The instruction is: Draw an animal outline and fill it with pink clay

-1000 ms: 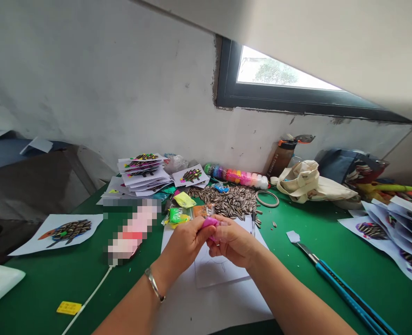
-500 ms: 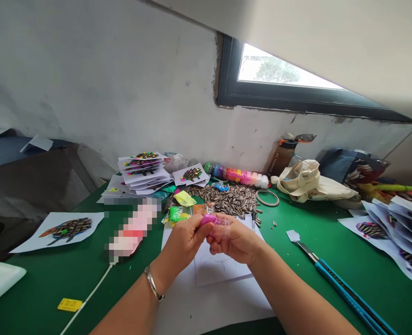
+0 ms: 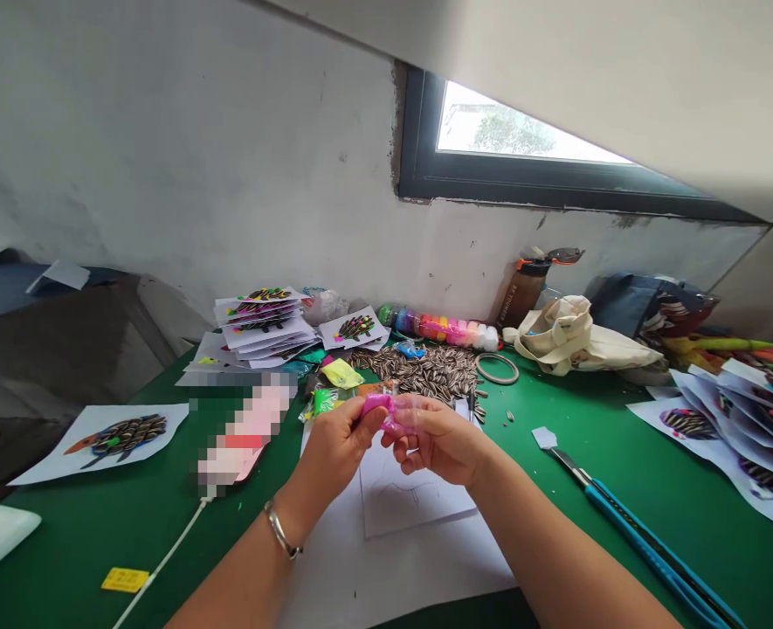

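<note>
Between my two hands is a lump of pink-purple modelling clay point(image 3: 378, 404) in a clear plastic wrapper. My left hand point(image 3: 343, 445) is closed, pinching the clay's left side between thumb and fingers. From the other side my right hand point(image 3: 442, 438) grips the wrapped right part, its lower fingers curled beneath. Both hands are raised above a white sheet with a pencil drawing point(image 3: 403, 498), which lies on a larger white sheet point(image 3: 392, 581). Just behind them are packets of green clay point(image 3: 326, 401) and yellow clay point(image 3: 342, 374), plus a pile of striped sunflower seeds point(image 3: 442, 371).
A blue tool with a metal tip point(image 3: 648, 533) lies at right, near a tape ring point(image 3: 497, 369). Seed pictures are stacked at left point(image 3: 268, 323) and right point(image 3: 753, 419). A brown bottle point(image 3: 522, 293), cloth bag point(image 3: 569, 336) and clay tubs point(image 3: 438, 328) line the wall.
My right fingers have shifted slightly on the wrapper, and more of the pink clay shows between my hands. The whole view has moved a little.
</note>
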The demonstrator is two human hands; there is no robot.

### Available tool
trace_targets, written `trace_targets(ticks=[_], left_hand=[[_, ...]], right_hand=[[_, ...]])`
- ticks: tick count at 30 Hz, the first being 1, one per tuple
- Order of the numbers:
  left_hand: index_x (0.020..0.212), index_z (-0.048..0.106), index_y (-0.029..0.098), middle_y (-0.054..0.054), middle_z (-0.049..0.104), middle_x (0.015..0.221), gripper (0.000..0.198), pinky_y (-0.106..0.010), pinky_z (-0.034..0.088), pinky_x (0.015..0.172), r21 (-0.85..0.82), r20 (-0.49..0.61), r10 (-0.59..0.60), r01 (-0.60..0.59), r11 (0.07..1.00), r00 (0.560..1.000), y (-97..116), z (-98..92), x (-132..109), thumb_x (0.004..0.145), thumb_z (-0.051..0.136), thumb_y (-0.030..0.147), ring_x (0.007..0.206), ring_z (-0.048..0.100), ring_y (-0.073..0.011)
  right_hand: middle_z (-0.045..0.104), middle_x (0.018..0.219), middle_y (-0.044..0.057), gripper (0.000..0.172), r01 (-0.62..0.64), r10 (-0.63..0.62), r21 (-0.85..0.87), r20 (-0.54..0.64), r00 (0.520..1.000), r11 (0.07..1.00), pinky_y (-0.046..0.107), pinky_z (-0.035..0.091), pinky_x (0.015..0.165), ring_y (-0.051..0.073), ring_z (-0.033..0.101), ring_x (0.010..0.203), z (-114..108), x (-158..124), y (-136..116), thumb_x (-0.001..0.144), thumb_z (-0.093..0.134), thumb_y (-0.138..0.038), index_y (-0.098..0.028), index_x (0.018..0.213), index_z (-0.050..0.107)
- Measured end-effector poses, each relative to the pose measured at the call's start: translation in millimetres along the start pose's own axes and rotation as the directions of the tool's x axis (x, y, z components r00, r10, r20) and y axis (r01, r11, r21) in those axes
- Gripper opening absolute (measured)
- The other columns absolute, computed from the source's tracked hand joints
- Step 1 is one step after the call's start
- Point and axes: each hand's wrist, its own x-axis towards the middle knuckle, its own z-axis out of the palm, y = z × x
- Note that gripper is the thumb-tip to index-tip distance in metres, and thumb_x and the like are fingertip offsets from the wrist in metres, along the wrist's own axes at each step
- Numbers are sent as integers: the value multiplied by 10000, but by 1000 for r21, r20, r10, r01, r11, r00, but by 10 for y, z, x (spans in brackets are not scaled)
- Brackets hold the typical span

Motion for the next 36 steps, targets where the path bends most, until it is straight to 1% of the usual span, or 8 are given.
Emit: trace_targets(ticks=[5,10,16,23,26,29,33,36], left_hand=[[734,585,190,39,503,563,417,-220,325,491,-40,-38,-63,62,997,997,-3,3,11,902,471,554,506,424,-111],[677,551,191,24,523,540,473,-220,319,468,-45,-84,-157,154,987,984,-46,19,31,879,463,610,481,439,-113],[621,512,186,10,534,525,546,-210,303,421,-210,-108,-332,305,929,937,-240,41,116,816,477,695,422,420,-94],[692,609,142,14,522,482,671,-180,209,352,-438,6,-555,501,746,832,-357,32,179,667,523,807,358,376,-73],[668,628,116,1,526,472,728,-163,207,349,-475,15,-618,550,687,786,-319,-3,185,673,484,829,357,375,-60],[603,622,93,2,494,435,745,-142,180,336,-511,68,-673,605,610,736,-287,-32,183,721,459,810,334,345,-38],[595,602,86,42,435,419,657,-113,139,321,-667,298,-679,655,354,671,-290,-56,189,776,538,715,307,280,-1],[664,607,91,55,434,461,627,-101,161,313,-738,396,-637,642,209,662,-277,-83,199,834,493,683,310,287,4]], right_hand=[[684,824,27,317,39,-43,-30,-132,990,999,257,532,561,107,624,594,-46,-2,-42,771,730,-315,-200,1040,606],[645,769,-33,326,104,-93,18,-313,945,994,233,508,553,87,607,575,-115,18,-58,738,740,-258,-233,1028,594],[649,726,0,257,150,-137,10,-349,927,989,198,452,495,69,555,516,-215,30,-88,707,748,-238,-183,934,639],[638,755,9,301,202,-210,-61,-363,908,977,228,457,542,66,529,529,-147,43,-84,636,793,-277,-167,888,669],[624,740,0,303,226,-262,-139,-375,889,964,234,447,564,78,537,561,-113,54,-70,654,783,-352,-165,866,672],[558,598,-28,250,236,-318,-245,-386,866,940,209,366,503,75,477,524,-77,68,-43,681,771,-364,-149,755,668],[421,491,-66,231,234,-457,-504,-380,804,831,216,232,443,64,328,469,-36,80,-7,754,702,-380,-157,708,663],[466,533,-48,223,230,-528,-611,-366,767,757,233,272,449,84,366,479,-1,78,7,787,655,-392,-171,795,681]])
